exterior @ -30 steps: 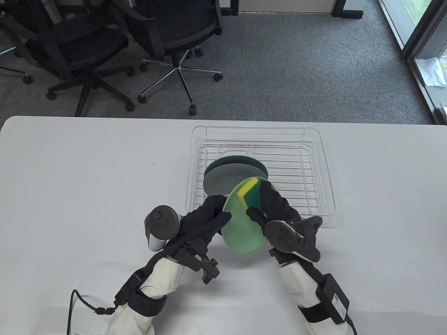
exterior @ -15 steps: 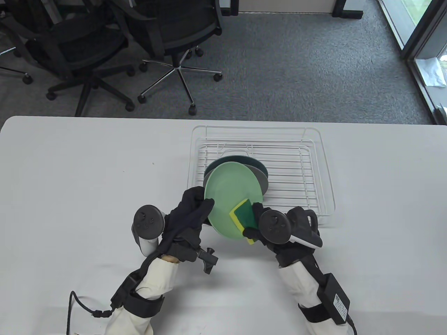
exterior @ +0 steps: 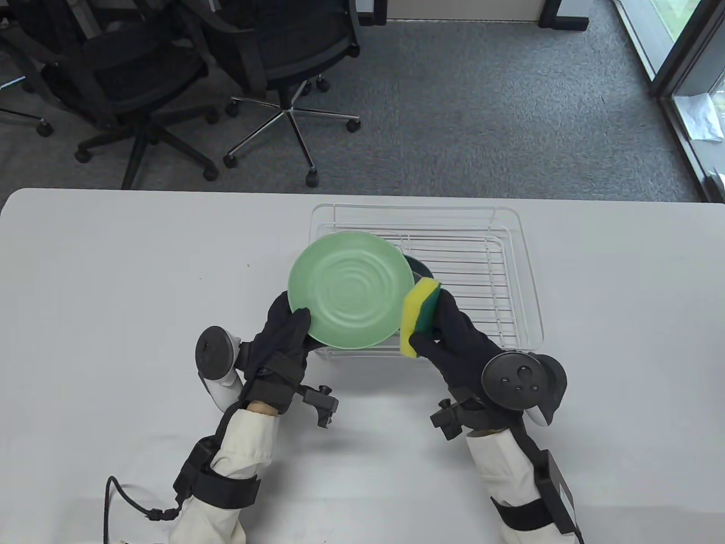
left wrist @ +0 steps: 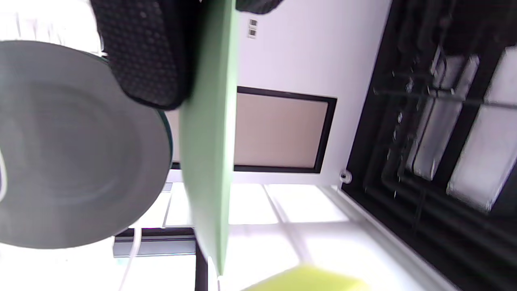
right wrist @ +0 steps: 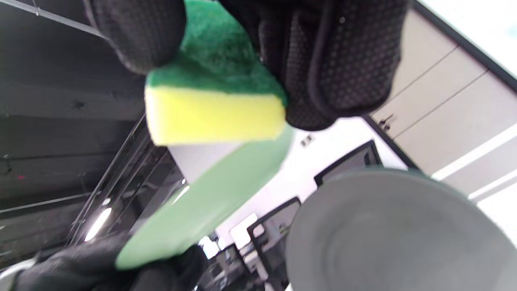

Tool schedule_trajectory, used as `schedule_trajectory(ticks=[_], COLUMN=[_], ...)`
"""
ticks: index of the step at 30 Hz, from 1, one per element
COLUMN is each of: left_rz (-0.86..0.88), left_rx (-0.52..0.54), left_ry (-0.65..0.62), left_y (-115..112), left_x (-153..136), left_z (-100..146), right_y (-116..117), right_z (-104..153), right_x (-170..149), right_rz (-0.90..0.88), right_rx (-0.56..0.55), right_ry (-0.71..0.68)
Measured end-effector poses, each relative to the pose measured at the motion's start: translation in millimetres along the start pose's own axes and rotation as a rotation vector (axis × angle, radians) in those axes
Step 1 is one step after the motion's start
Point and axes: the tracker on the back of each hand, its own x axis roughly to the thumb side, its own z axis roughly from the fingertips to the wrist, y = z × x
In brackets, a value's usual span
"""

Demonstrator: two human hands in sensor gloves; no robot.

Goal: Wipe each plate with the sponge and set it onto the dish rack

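Note:
My left hand [exterior: 286,331] grips the lower left rim of a light green plate [exterior: 351,290], held face up above the rack's front left corner. In the left wrist view the green plate [left wrist: 212,133] shows edge on. My right hand [exterior: 444,334] pinches a yellow and green sponge [exterior: 419,314] just off the plate's right edge. The right wrist view shows the sponge [right wrist: 214,101] held between thumb and fingers, above the green plate [right wrist: 210,198]. A grey plate [left wrist: 76,141] and a dark green plate [exterior: 420,268] lean in the white wire dish rack [exterior: 512,272], mostly hidden in the table view.
The rack stands at the middle back of the white table [exterior: 113,272]. Office chairs [exterior: 141,73] stand on the carpet beyond the far edge. Cables and battery packs hang along both forearms near the table's front edge.
The left hand has lifted the green plate up and back, turning its face toward the camera. The sponge has come off the plate's face and now sits at its right edge.

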Motion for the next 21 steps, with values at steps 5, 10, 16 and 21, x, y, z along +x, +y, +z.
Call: schedule_trajectory(ticks=[5,10,16,21], left_rz=[0.119,0.16,0.05,-0.063], left_rx=[0.003,-0.062,-0.147,-0.174], left_ry=[0.021,0.042,0.131,0.149], left_y=[4,-6,-14,-19], left_x=[2,0,-11,-15], left_z=[0,2,0,-1], right_y=[8,24,27,22], right_z=[0,3,5,5], right_x=[2,8,5,-2], right_rz=[-0.03,-0.109,-0.236,-0.383], right_rx=[0.024,0.029,-0.02,-0.052], right_ry=[0.0,-0.039,-0.03,0.003])
